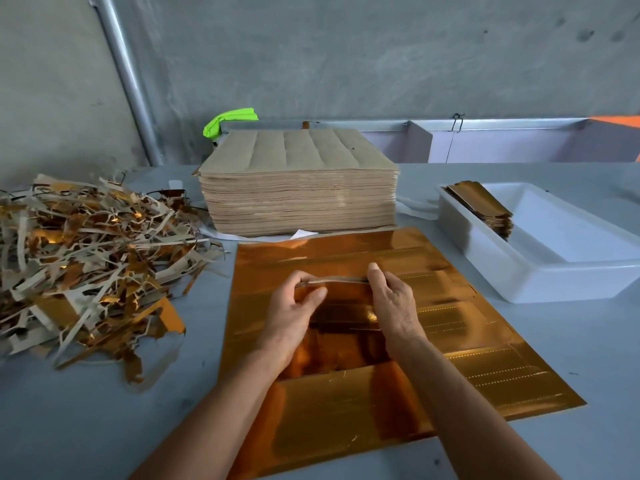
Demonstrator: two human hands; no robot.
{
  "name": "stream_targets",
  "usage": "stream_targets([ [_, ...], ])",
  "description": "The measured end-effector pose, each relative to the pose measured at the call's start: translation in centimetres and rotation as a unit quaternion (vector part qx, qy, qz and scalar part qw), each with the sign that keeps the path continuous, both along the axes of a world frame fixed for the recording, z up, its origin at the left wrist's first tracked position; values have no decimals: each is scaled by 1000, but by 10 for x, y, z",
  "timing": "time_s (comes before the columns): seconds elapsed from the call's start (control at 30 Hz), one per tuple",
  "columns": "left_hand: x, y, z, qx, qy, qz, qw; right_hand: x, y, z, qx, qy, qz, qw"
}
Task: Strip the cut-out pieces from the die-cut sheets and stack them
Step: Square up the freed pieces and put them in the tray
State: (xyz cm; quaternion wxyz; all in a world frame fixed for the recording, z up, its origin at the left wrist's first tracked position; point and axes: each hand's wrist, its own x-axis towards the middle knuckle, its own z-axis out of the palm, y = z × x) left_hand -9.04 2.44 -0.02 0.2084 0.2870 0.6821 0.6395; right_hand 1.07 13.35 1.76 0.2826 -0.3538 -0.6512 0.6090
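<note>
Right now the left hand [294, 308] and right hand [393, 299] are pinching the ends of a thin, light, bendy bunch of gold cut-out pieces [341, 303] over the shiny gold sheet [450, 344], with the white tub [540, 271] at two o'clock.

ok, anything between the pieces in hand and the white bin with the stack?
Nothing visible. Both hands, left and right, hold the small bundle of cut-out pieces above the gold sheet. The white bin sits to the right; only bare sheet and table lie between.
</note>
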Motion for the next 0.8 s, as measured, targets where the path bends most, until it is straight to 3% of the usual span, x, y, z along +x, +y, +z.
stream_targets([
  [0.1,-6,0,9,31,-18,91,995,4,6,12,-87,49,45,994],
  [0.2,-5,2,16,79,-115,180,974,11,12,17,-144,120,20,982],
  [0.37,25,22,20,140,-264,173,938,0,-20,9,-194,136,50,970],
  [0.5,30,25,23,27,-237,104,966,2,-17,11,-143,129,41,980],
  [0.63,14,14,41,-110,-179,-60,976,14,2,23,-87,71,93,989],
  [0.8,20,21,46,-117,-119,-31,985,8,3,28,-67,94,120,986],
])
